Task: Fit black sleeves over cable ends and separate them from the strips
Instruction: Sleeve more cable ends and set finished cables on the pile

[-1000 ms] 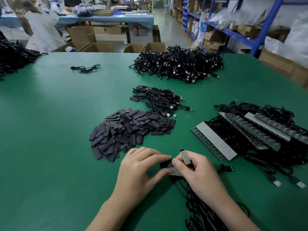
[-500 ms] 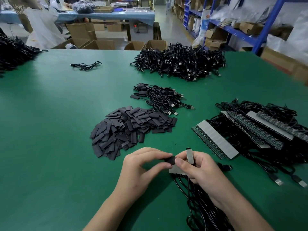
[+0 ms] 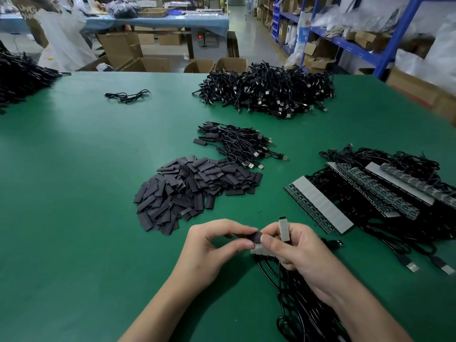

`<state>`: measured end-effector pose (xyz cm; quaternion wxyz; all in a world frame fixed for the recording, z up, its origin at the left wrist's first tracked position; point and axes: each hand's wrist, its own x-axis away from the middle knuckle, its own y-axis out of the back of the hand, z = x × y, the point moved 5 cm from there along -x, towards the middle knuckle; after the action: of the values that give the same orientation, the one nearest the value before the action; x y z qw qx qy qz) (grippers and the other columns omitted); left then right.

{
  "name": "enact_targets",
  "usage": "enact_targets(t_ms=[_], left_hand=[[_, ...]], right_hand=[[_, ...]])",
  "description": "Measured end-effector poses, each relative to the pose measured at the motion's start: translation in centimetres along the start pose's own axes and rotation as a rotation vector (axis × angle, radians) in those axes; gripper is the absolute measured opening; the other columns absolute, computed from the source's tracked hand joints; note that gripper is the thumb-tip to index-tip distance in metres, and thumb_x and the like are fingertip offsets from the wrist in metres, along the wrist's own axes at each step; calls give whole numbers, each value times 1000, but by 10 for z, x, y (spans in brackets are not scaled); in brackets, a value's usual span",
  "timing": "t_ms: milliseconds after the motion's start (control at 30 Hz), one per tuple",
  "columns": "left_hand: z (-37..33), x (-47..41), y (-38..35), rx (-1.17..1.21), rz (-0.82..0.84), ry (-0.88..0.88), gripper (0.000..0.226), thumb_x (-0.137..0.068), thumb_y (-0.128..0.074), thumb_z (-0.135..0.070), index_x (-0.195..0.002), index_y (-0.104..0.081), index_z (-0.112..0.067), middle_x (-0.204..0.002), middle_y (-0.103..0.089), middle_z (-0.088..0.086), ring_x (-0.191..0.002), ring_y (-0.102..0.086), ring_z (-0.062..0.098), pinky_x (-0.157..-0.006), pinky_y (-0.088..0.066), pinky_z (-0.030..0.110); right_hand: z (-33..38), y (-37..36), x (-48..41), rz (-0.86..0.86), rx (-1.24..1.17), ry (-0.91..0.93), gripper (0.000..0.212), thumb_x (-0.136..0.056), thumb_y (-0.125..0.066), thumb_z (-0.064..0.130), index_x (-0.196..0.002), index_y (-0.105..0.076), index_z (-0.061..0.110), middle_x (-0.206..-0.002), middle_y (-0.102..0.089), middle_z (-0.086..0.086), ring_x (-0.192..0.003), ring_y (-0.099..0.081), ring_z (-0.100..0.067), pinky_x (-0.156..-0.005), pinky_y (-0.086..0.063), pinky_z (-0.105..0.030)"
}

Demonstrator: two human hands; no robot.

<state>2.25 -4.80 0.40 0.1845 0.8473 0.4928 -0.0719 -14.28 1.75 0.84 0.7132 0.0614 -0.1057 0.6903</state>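
1. Two hands meet low over the green table (image 3: 74,193), fingertips nearly touching. The left hand (image 3: 217,245) pinches a black sleeve (image 3: 255,237) between thumb and forefinger. The right hand (image 3: 296,250) is curled round a short strip (image 3: 257,250) of pale grey cable ends, its thumb tip right against the sleeve.
2. First risk: that sleeve looks soft and flattened. Pinch it too hard and I'd expect the mouth to close and catch on a corner of the end instead of sliding over.
3. Second risk: the black cables (image 3: 296,304) trail in a tangle below the right wrist. A snag there could tug the strip just as a piece is snapped free, or pull off a half-seated sleeve.
4. Third risk: twisting a piece off crookedly might strain the neighbouring ends on the strip.
5. The look of it: the sleeve is short and matt black, and mostly hidden by fingertips. I cannot tell whether it is already over an end.
6. One grey end (image 3: 283,230) stands upright above the right fingers, bare, with dark pins at its top.
7. Stock check: the pile of loose sleeves (image 3: 195,191) lies just beyond the left hand, with a small bundle of cables (image 3: 237,144) beyond that. Full strips (image 3: 320,206) wait to the right of the right hand.
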Motion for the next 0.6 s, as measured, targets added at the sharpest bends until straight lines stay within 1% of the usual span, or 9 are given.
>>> enact_targets(t_ms=[100, 200, 333, 433, 500, 533, 600], left_hand=[[1, 0, -1, 32, 13, 33, 19, -81, -78, -38, -99, -80, -34, -95, -79, -10, -90, -73, 13, -85, -53, 22], [1, 1, -1, 47, 24, 50, 18, -82, -78, -38, -98, -81, -32, -94, -79, -9, -89, -73, 13, -84, -53, 21], [1, 1, -1, 31, 32, 50, 15, -83, -81, -26, -97, -83, -26, -92, -79, -8, -86, -73, 11, -83, -52, 19], [0, 1, -1, 16, 35, 49, 15, -83, -81, -23, -98, -82, -25, -91, -79, -9, -86, -73, 11, -83, -53, 20], [-2, 1, 0, 6, 34, 36, 15, -83, -81, -23, -98, -82, -26, -92, -79, -10, -87, -73, 11, -83, -53, 21], [-2, 1, 0, 4, 34, 27, 15, -83, -82, -24, -98, -82, -27, -92, -78, -11, -88, -73, 11, -84, -53, 21], [-4, 1, 0, -2, 35, 13, 15, -83, -81, -29, -98, -81, -29, -93, -78, -13, -89, -73, 12, -84, -54, 23]], right_hand=[[0, 0, 0, 13, -11, 5, 19, -88, -71, 20, -97, -69, 4, -54, -60, 14, -48, -57, 5, -47, -38, -7], [3, -2, 0, 18, -43, 24, 24, -80, -73, 25, -93, -70, 5, -55, -61, 13, -48, -56, 5, -48, -41, -7], [6, -4, 0, 39, -69, 49, 22, -78, -73, 23, -88, -69, 4, -55, -61, 12, -46, -55, 5, -48, -43, -7], [6, -4, 1, 32, -58, 56, 21, -78, -73, 24, -87, -69, 5, -53, -60, 13, -46, -55, 5, -48, -43, -7], [6, -3, 1, 24, -26, 53, 17, -79, -73, 30, -83, -73, 14, -52, -59, 13, -46, -53, 4, -46, -40, -9], [5, -3, 1, 18, -4, 49, 16, -78, -74, 35, -80, -75, 19, -52, -57, 14, -45, -50, 3, -46, -36, -10], [4, -2, 1, 16, 27, 49, 14, -77, -74, 43, -77, -76, 29, -52, -55, 15, -44, -38, 0, -46, -28, -13]])
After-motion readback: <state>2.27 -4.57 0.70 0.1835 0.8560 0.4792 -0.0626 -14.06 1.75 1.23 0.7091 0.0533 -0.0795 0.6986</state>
